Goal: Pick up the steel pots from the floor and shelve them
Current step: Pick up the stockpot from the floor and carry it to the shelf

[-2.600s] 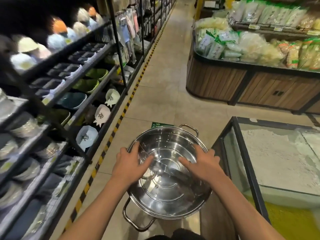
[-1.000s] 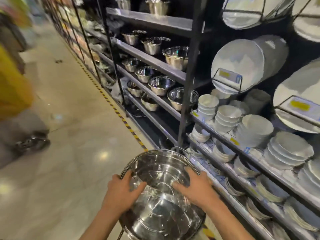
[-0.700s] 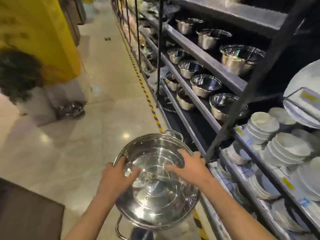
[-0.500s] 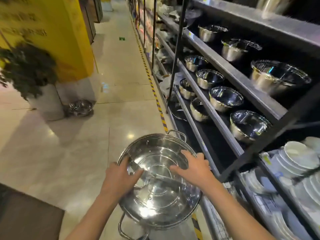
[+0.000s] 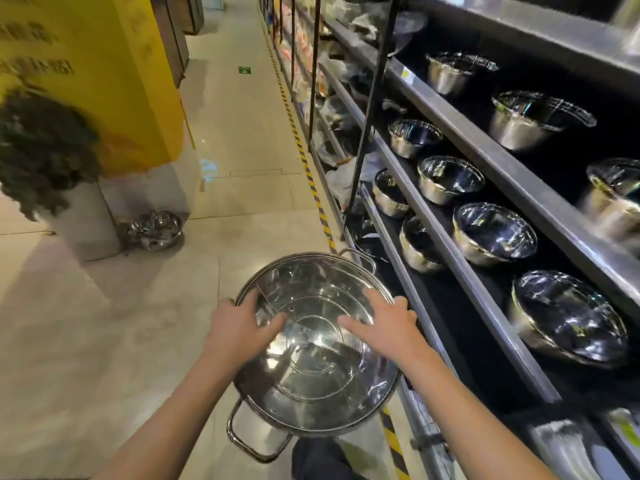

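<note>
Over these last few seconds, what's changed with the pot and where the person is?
The person turned from the food aisle to face the cookware shelves. More steel pots now show there, one on the floor. Unchanged: left hand and right hand grip the big pot.

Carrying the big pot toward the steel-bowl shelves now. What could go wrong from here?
The large two-handled steel pot is gripped by the left hand and right hand on its polished rim, not the handles; it might slip. The dark metal shelves already hold shiny steel bowls, so sliding it in could knock them. A steel pot on the floor remains and could be missed.
</note>
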Demonstrator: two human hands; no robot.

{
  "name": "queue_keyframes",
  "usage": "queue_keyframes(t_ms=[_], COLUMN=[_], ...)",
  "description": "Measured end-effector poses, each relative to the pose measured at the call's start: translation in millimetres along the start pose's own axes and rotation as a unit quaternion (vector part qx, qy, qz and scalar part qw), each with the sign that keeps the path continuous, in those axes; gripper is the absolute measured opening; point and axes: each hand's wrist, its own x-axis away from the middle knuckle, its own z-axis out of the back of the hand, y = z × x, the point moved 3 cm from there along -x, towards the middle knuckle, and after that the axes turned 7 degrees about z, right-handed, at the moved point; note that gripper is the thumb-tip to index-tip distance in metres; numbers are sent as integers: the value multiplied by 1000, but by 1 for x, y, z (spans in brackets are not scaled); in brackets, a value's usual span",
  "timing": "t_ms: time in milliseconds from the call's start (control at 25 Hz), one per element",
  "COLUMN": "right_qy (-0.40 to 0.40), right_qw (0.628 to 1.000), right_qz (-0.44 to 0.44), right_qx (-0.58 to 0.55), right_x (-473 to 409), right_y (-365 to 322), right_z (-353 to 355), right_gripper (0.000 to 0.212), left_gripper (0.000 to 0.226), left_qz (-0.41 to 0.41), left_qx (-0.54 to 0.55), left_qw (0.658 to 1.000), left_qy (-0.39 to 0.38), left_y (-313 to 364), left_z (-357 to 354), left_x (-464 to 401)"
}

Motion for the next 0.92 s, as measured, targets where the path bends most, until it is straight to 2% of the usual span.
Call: queue_keyframes(t_ms=[160,280,520,720,840,920], right_qy=[9,31,65,92,130,151], right_qw=[1000,999,994,975,949,928], right_qz=[-8,-33,-77,-188,-266,-316], right_qx=[-20,-29,-37,-78,-108,-123], right_x=[-79,-135,-207,-234,-231,-228], right_y=[3,3,13,40,49,49], right_z=[15,40,77,87,89,89], right_gripper=[102,102,97,93,92,96], left_gripper=[80,79,93,90,78,80], left_qz=[-20,-35,-60,-170,-233,-278], left_qx=[-71,-66,-88,-116,-124,-139], left_qw=[997,996,990,964,940,918], left_qy=[-6,-41,-92,-167,-216,-247], left_y=[23,48,102,160,198,219], left_z=[-5,-4,-10,-48,-75,-90], left_x=[-90,-157,-267,-352,-389,-409])
